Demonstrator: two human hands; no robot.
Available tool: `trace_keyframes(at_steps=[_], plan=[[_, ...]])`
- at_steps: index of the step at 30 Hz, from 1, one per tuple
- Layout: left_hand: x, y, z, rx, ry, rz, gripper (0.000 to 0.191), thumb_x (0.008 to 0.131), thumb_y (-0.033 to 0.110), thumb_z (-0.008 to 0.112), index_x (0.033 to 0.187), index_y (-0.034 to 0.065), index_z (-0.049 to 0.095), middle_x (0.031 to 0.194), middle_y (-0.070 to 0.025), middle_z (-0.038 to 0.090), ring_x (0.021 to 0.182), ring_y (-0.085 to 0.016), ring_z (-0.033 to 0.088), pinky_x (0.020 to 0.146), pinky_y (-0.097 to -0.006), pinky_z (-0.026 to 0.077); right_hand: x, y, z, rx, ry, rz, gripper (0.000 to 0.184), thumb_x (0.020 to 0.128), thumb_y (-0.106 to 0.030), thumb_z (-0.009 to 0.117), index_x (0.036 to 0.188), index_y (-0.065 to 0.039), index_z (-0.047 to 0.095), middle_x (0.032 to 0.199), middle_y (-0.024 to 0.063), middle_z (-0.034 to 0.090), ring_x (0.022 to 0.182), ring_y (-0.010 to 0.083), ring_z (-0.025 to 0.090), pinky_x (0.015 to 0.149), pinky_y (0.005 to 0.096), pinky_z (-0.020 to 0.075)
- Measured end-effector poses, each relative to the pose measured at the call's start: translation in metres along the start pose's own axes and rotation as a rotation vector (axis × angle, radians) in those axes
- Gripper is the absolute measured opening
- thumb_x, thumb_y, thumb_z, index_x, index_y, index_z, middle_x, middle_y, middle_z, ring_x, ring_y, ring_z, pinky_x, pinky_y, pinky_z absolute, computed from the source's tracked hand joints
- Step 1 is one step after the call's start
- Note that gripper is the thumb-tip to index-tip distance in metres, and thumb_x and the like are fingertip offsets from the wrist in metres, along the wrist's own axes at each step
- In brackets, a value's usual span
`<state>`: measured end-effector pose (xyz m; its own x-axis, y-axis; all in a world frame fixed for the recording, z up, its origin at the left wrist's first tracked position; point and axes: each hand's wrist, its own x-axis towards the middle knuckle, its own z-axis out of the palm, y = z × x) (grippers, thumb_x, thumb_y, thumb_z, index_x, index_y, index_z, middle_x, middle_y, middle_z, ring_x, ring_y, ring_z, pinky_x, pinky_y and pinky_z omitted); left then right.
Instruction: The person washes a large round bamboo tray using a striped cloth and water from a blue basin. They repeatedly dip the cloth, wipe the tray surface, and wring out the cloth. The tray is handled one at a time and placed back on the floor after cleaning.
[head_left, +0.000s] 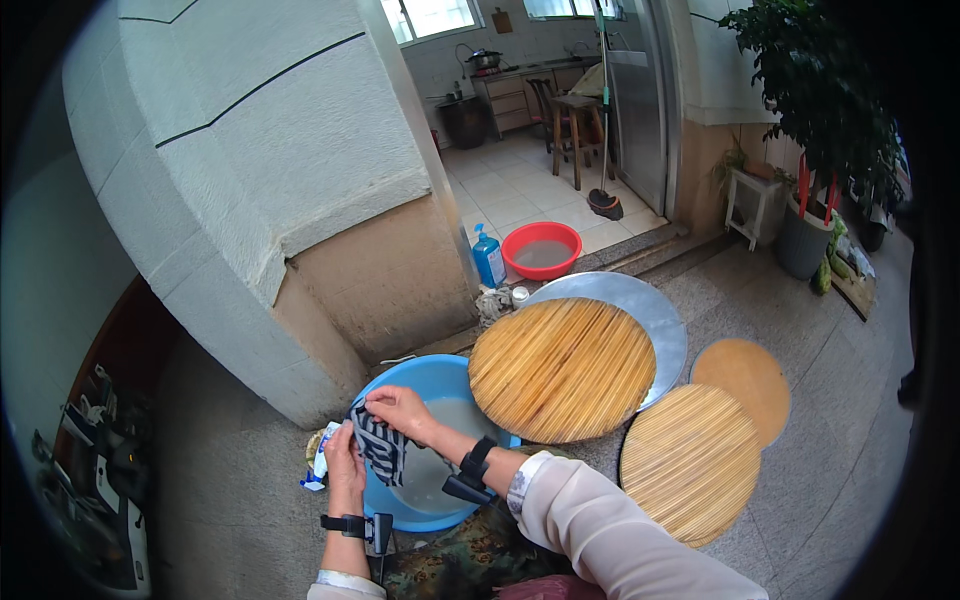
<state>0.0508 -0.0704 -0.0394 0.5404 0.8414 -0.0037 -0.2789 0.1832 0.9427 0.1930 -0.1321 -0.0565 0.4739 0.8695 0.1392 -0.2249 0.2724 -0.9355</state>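
A black-and-grey striped cloth hangs from my two hands over the left part of a blue plastic basin. My left hand grips its left edge, and my right hand pinches its upper part. Cloudy water lies in the basin below. Both wrists wear black straps with small devices. A large round slatted mat, perhaps bamboo, reaches over the basin's right rim and rests on a round metal tray.
Another round slatted mat and a tan disc lie at right. A red basin of cloudy water and a blue pump bottle stand by the doorway. A white-and-blue spray bottle lies left of the basin. A potted plant stands far right.
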Motion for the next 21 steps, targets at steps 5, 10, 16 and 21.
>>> trace_keyframes(at_steps=[5,10,16,21], plan=[[0.01,-0.006,0.005,-0.143,0.017,0.045,0.008,0.089,0.018,0.062,0.085,0.011,0.062,0.073,0.0065,0.057,0.063,-0.002,0.049,0.053,-0.016,0.037,-0.01,-0.006,0.009,-0.102,0.026,-0.123,0.026,0.085,-0.019,0.065,0.103,-0.001,0.061,0.09,0.0036,0.065,0.077,0.0115,0.061,0.07,0.0242,0.0502],[0.016,-0.013,-0.001,-0.223,-0.006,0.095,0.013,0.087,0.012,0.061,0.097,0.0032,0.06,0.089,0.0007,0.059,0.082,-0.006,0.054,0.073,-0.0189,0.044,-0.017,-0.017,0.008,-0.342,-0.019,-0.18,0.038,0.08,-0.027,0.07,0.107,-0.002,0.062,0.09,0.006,0.064,0.083,0.0125,0.059,0.076,0.0279,0.0485],[0.011,-0.004,0.002,-0.2,-0.105,0.076,0.02,0.085,0.005,0.057,0.105,0.0018,0.057,0.094,-0.0001,0.058,0.083,-0.007,0.055,0.075,-0.0199,0.045,-0.018,-0.012,0.008,-0.326,-0.107,-0.268,0.03,0.08,-0.019,0.068,0.104,-0.001,0.063,0.091,0.0064,0.066,0.083,0.0136,0.06,0.076,0.0283,0.0491],[0.003,0.005,0.01,0.006,-0.144,0.126,0.023,0.086,0.003,0.054,0.109,0.0006,0.058,0.089,0.0042,0.058,0.075,-0.001,0.051,0.062,-0.0141,0.04,-0.014,-0.009,0.009,-0.343,0.009,-0.192,0.018,0.081,-0.011,0.065,0.094,0.001,0.067,0.087,0.0055,0.068,0.082,0.0097,0.061,0.076,0.0263,0.0494]])
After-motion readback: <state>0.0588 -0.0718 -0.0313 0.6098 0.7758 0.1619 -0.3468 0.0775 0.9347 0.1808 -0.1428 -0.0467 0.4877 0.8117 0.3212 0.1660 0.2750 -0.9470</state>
